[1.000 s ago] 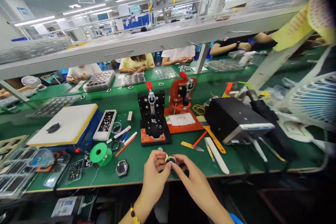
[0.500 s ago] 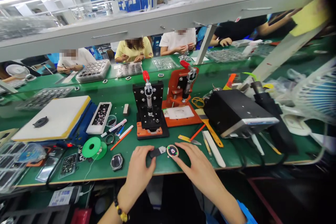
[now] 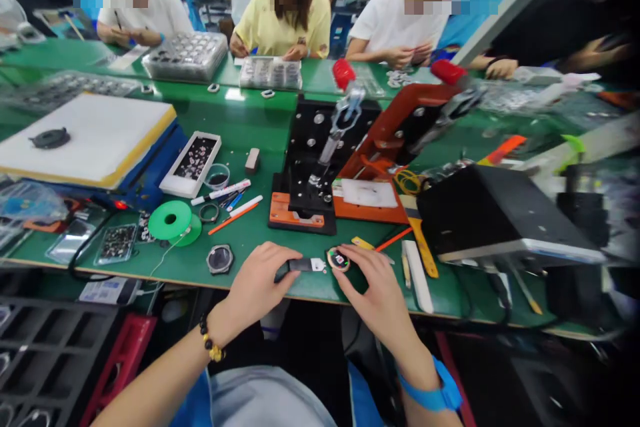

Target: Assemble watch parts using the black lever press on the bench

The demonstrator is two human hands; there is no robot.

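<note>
My left hand pinches a dark, flat strip with a silvery-white end between thumb and fingers. That pale end points at a small round part with a black face, a copper-coloured rim and a small pale square on it. My right hand grips this round part at its right side, thumb below and fingers above. A narrow gap lies between strip and round part, both by the bench's front edge. To the left of my left hand lies a dark watch case.
Behind my hands stand a black toggle press and an orange one. A green wire spool, pens and a white parts tray are on the left. A brush and black box are on the right. Co-workers sit opposite.
The camera view has tilted downward, so the bench sits higher in the picture. Both hands keep hold of the same strip and round part, with little movement between them.
</note>
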